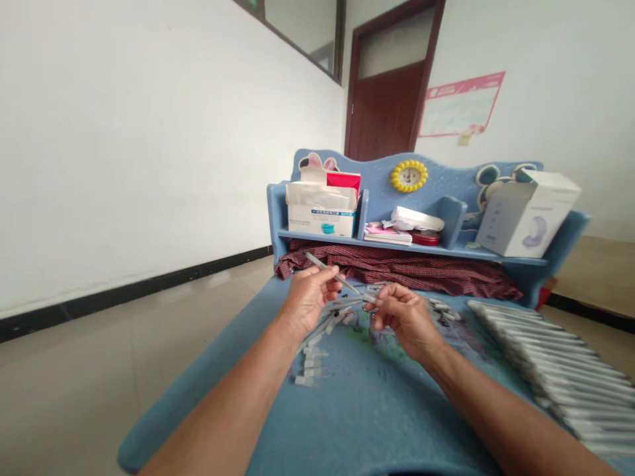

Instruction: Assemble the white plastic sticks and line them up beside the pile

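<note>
My left hand (311,294) is closed, thumb and fingers pinching a thin, translucent pen-like tube (317,260) that slants down to the right. At the tube's lower end, the fingertips of my right hand (399,311) are pressed together on a small clear piece (370,299), perhaps a cap; blur hides its exact shape and whether it is joined to the tube. Beneath both hands lie more thin clear tubes (325,325). A short row of small whitish translucent caps (311,371) rests on the blue table (367,416), left of centre.
Many similar tubes (555,370) lie side by side at the table's right. More small clear and black pieces (443,311) are beyond my right hand. Checked cloth (411,270) lies under the back shelf, which carries a mask box (320,219), papers (387,235) and a white box (520,218).
</note>
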The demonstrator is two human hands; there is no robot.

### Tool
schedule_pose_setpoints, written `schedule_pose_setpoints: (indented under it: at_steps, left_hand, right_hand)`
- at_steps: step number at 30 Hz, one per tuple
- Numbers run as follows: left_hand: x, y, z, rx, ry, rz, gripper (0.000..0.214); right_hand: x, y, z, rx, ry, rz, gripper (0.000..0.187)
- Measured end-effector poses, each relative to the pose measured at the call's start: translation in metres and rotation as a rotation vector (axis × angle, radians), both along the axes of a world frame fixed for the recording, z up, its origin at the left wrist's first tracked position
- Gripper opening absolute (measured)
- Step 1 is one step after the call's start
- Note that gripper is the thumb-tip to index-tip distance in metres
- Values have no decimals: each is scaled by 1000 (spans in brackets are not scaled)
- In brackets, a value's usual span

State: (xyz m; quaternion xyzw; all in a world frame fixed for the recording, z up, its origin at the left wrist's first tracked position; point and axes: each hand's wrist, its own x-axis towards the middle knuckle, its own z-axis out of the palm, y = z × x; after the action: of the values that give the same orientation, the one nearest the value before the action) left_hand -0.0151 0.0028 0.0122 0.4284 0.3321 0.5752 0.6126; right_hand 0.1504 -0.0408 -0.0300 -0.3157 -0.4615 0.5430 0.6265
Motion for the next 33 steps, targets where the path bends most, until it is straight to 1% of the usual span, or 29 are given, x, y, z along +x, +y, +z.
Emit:
schedule_pose_setpoints:
  at_steps: [6, 11, 14, 19, 25, 29, 33]
  left_hand:
    - [6, -4, -4, 14, 17, -25, 4]
    - [7, -4, -6, 1, 52, -87, 6]
    - [7, -2, -8, -11, 66, -102, 6]
    - [7, -1, -10, -12, 80, -128, 6]
    - [8, -1, -11, 2, 121, -130, 6]
    - [8, 0, -13, 11, 150, -129, 8]
    - [9, 0, -14, 34, 163, -124, 8]
  right_hand:
    - [-2, -1, -1, -8, 2, 27, 17]
    - [-2, -1, -3, -9, 2, 47, 20]
    - [-2, 0, -4, -20, -5, 59, 20]
    - [-1, 1, -7, -64, -15, 107, 25]
    - [0, 2, -8, -125, -11, 202, 22]
    - [-1, 3, -10, -182, -11, 211, 23]
    - [-1, 5, -13, -203, -28, 228, 24]
